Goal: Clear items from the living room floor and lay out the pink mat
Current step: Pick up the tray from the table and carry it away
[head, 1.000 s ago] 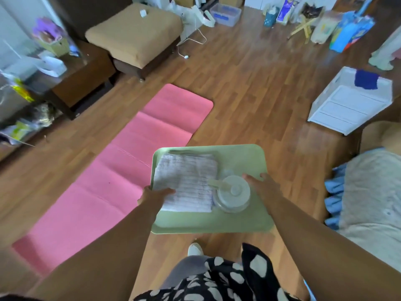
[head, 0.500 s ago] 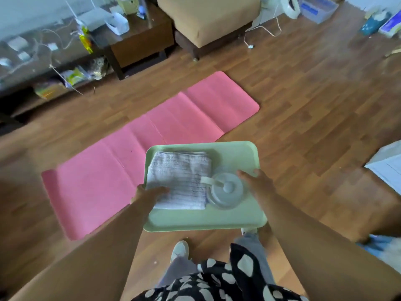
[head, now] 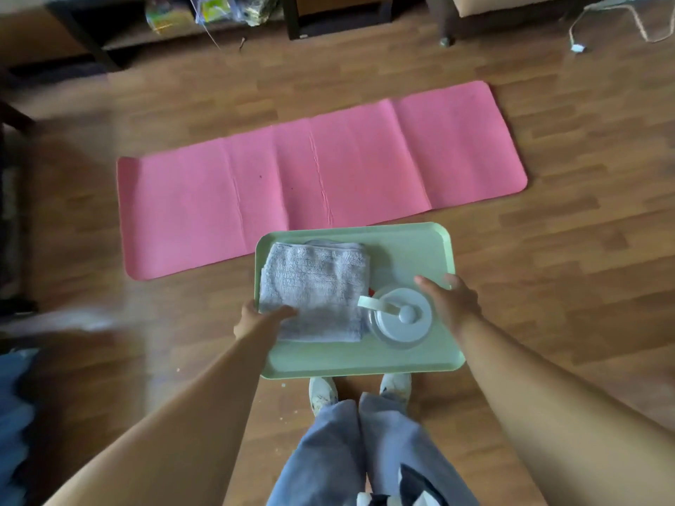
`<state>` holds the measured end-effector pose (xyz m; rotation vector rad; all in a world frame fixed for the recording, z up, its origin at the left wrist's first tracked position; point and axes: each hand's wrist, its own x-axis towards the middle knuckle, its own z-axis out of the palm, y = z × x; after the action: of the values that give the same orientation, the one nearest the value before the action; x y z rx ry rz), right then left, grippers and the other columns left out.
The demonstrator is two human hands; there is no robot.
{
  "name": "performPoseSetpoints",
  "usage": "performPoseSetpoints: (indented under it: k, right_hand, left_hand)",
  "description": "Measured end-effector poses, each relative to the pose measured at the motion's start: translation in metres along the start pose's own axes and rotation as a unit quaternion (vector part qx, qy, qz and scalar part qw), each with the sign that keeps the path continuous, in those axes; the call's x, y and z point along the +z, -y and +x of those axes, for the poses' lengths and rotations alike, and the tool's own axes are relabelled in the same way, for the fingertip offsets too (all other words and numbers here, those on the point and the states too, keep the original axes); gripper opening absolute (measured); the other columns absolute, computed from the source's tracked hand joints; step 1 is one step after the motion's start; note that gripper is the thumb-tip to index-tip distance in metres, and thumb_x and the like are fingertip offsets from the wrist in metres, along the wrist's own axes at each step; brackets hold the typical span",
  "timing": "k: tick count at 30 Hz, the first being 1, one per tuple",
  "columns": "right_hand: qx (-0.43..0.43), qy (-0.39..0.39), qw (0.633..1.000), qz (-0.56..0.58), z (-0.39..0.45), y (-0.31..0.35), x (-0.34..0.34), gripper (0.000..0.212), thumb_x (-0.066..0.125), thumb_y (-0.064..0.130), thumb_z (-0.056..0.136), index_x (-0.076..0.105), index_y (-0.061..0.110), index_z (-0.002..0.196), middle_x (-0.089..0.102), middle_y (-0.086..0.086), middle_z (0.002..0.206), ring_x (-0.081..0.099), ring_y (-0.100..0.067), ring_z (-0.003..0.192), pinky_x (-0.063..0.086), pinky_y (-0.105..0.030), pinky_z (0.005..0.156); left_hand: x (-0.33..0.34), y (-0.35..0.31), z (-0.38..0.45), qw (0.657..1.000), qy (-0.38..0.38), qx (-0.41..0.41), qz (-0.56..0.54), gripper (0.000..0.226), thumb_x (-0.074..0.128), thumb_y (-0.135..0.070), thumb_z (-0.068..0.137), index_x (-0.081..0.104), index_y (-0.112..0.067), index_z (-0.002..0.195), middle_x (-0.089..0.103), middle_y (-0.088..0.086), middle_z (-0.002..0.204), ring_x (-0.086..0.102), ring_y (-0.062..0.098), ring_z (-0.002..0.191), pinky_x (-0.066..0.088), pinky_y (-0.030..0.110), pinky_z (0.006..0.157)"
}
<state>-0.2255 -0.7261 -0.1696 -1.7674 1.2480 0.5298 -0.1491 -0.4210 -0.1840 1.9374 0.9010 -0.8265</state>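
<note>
The pink mat [head: 317, 177] lies unrolled flat on the wooden floor, crosswise in front of me. I carry a pale green tray [head: 405, 246] above the floor just short of the mat. On the tray lie a folded grey towel [head: 314, 286] and a clear round container with a white lid [head: 400, 317]. My left hand [head: 255, 319] grips the tray's left rim, thumb on the towel. My right hand [head: 447, 301] grips the right rim, thumb resting inside the tray beside the container.
A dark low shelf unit [head: 204, 20] with bags and clutter stands beyond the mat. An ottoman leg [head: 443, 29] and a white cable [head: 613, 20] are at the far right. Blue fabric [head: 14, 414] lies at the left edge. My feet [head: 359, 390] stand under the tray.
My view has swung left and down, so the mat now lies crosswise straight ahead. Both hands keep the same hold on the tray; its load has not shifted.
</note>
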Motion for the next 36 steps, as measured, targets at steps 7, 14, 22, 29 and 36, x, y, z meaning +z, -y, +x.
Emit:
performPoseSetpoints:
  k: [7, 14, 22, 29, 36]
  right_hand:
    - [0.012, 0.014, 1.0, -0.006, 0.061, -0.028, 0.056, 0.085, 0.061, 0.067, 0.08, 0.036, 0.024, 0.15, 0.036, -0.016, 0.15, 0.037, -0.039, 0.136, 0.034, -0.048, 0.112]
    - [0.002, 0.029, 1.0, 0.004, 0.15, -0.058, 0.116, 0.088, 0.063, 0.066, 0.077, 0.038, 0.023, 0.149, 0.037, -0.014, 0.151, 0.039, -0.036, 0.137, 0.035, -0.048, 0.112]
    - [0.005, 0.041, 0.999, 0.01, 0.268, -0.106, 0.19, 0.103, 0.062, 0.076, 0.055, 0.042, 0.029, 0.145, 0.041, -0.007, 0.149, 0.042, -0.031, 0.135, 0.037, -0.047, 0.111]
    - [0.013, 0.066, 0.997, 0.041, 0.358, -0.148, 0.247, 0.11, 0.064, 0.073, 0.051, 0.039, 0.026, 0.147, 0.042, -0.007, 0.149, 0.046, -0.027, 0.133, 0.04, -0.047, 0.109]
    - [0.004, 0.07, 0.996, 0.059, 0.427, -0.178, 0.292, 0.084, 0.072, 0.052, 0.079, 0.037, 0.02, 0.148, 0.039, -0.008, 0.152, 0.046, -0.027, 0.133, 0.04, -0.046, 0.109]
  left_hand:
    - [0.025, 0.033, 0.067, 0.999, -0.013, -0.027, 0.01, 0.101, 0.087, -0.037, 0.062, 0.034, -0.027, 0.147, 0.05, 0.015, 0.134, 0.057, 0.036, 0.111, 0.049, 0.051, 0.098]
    - [0.068, 0.078, 0.157, 0.999, -0.035, -0.036, 0.0, 0.093, 0.086, -0.036, 0.061, 0.04, -0.026, 0.141, 0.055, 0.012, 0.127, 0.06, 0.034, 0.105, 0.053, 0.05, 0.093]
    - [0.139, 0.139, 0.273, 0.997, -0.053, -0.055, -0.015, 0.08, 0.086, -0.03, 0.059, 0.051, -0.024, 0.131, 0.06, 0.008, 0.121, 0.062, 0.03, 0.101, 0.055, 0.038, 0.076]
    - [0.185, 0.17, 0.366, 0.998, -0.041, -0.048, 0.014, 0.078, 0.084, -0.033, 0.059, 0.051, -0.025, 0.13, 0.06, 0.008, 0.119, 0.061, 0.03, 0.1, 0.054, 0.034, 0.063]
    - [0.216, 0.205, 0.429, 0.998, -0.039, -0.052, -0.024, 0.074, 0.082, -0.033, 0.054, 0.056, -0.02, 0.123, 0.065, 0.007, 0.107, 0.061, 0.025, 0.088, 0.051, 0.034, 0.076]
